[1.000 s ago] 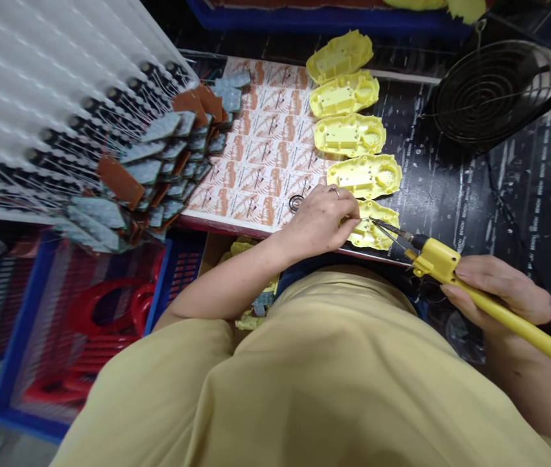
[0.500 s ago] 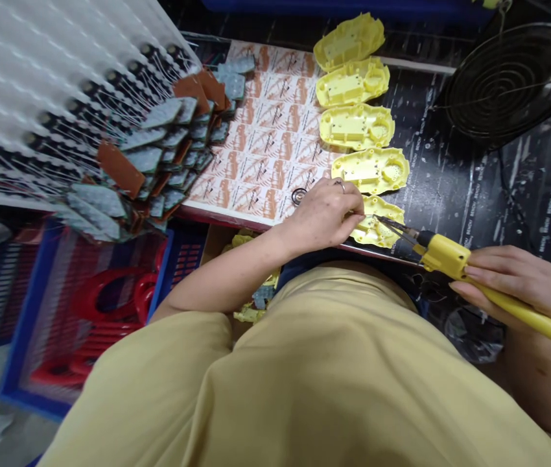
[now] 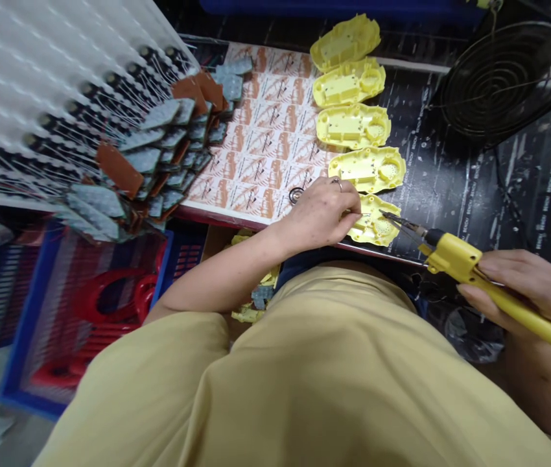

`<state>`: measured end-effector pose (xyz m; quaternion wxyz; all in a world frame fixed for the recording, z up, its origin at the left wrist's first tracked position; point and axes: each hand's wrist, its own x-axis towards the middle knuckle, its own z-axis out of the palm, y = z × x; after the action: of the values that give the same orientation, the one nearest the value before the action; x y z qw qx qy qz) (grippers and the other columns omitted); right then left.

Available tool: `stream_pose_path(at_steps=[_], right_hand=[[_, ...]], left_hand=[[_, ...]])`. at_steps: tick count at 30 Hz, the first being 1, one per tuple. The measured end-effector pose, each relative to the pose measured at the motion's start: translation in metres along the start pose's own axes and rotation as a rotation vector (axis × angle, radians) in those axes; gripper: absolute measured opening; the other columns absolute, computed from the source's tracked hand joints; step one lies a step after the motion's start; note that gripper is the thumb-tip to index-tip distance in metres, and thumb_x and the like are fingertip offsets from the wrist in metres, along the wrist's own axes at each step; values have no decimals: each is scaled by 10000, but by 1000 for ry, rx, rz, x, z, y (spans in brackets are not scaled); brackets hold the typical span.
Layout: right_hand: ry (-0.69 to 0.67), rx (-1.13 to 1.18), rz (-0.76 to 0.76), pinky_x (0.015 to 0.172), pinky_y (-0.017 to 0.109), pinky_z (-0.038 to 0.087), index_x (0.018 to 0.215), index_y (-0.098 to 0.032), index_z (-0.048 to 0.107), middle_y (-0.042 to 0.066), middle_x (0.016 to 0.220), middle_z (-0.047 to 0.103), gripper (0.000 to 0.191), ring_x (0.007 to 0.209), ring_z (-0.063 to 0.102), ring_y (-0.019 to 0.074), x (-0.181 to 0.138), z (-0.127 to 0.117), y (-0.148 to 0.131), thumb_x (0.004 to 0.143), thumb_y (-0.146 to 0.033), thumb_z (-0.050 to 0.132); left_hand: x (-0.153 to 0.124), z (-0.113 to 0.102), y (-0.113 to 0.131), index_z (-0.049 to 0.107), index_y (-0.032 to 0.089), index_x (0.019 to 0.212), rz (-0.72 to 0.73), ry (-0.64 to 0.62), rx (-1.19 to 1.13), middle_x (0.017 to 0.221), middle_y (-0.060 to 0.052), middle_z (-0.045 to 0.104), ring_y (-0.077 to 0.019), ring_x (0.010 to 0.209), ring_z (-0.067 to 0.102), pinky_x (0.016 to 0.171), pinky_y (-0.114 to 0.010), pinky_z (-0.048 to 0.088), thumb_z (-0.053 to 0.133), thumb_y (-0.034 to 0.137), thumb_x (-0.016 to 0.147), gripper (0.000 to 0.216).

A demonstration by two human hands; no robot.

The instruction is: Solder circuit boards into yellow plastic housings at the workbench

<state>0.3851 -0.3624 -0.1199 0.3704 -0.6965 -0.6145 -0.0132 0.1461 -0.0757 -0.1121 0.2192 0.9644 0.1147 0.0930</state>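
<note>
My right hand (image 3: pixel 531 285) is wrapped round the yellow handle of a soldering iron (image 3: pixel 455 253). Its thin dark tip points left, over the right part of the nearest yellow plastic shell (image 3: pixel 382 227). Thumb and fingers of my left hand (image 3: pixel 327 207) are pinched together above the left end of that same shell. A thin line shows at the fingertips, too small to name. Just left of this hand lies a small black coil (image 3: pixel 296 195). Further yellow shells (image 3: pixel 367 170) lie open side up in a column behind the nearest one.
Green and brown circuit boards (image 3: pixel 159 143) with wires are heaped at the left, beside a white ridged tray (image 3: pixel 61 58). Printed sheeting (image 3: pixel 260 136) covers part of the bench. A black fan (image 3: pixel 504 78) stands back right. Below left, a blue crate (image 3: pixel 27 324) holds red plastic parts.
The soldering iron has shifted slightly right, its tip now a little farther from my left fingers. My left hand stays pinched at the nearest shell.
</note>
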Motion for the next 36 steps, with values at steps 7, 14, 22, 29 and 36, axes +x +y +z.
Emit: stream_pose_path(at_steps=[7, 14, 22, 29, 36], right_hand=[[111, 61, -95, 605, 280, 669, 1137, -306, 793, 38, 876, 827, 241, 730, 810, 217, -5, 18, -25, 920, -357, 884], [307, 208, 13, 486, 282, 636, 1213, -321, 820, 26, 840, 834, 446, 606, 783, 242, -2, 25, -38, 798, -222, 950], [275, 220, 124, 566, 326, 684, 1001, -287, 830, 31, 841, 833, 261, 666, 800, 247, -7, 23, -49, 779, -248, 961], [334, 196, 270, 593, 325, 691, 1195, -264, 816, 39, 898, 848, 390, 665, 800, 232, -23, 28, -45, 833, -360, 923], [62, 150, -77, 682, 318, 705, 1003, -305, 780, 4, 835, 813, 101, 752, 813, 217, -29, 19, -35, 937, -341, 847]], left_hand=[[0, -1, 2, 809, 179, 971, -5, -20, 1, 1055, -91, 804, -267, 1009, 734, 989, -429, 535, 584, 227, 1005, 233], [-7, -6, -10, 823, 213, 1004, 44, 91, -102, 1052, -71, 826, -233, 1012, 733, 1024, -404, 512, 625, 263, 1058, 211], [-7, -5, 3, 824, 227, 950, -48, 2, -79, 1004, -44, 816, -269, 1083, 667, 1115, -466, 430, 698, 209, 968, 129], [-6, -1, 9, 825, 220, 911, -58, -15, -13, 1032, -55, 822, -280, 1062, 666, 1094, -488, 435, 637, 227, 974, 199], [-5, -4, 11, 820, 208, 905, -50, -45, 22, 1048, -59, 821, -287, 1095, 694, 1121, -500, 435, 631, 234, 968, 201]])
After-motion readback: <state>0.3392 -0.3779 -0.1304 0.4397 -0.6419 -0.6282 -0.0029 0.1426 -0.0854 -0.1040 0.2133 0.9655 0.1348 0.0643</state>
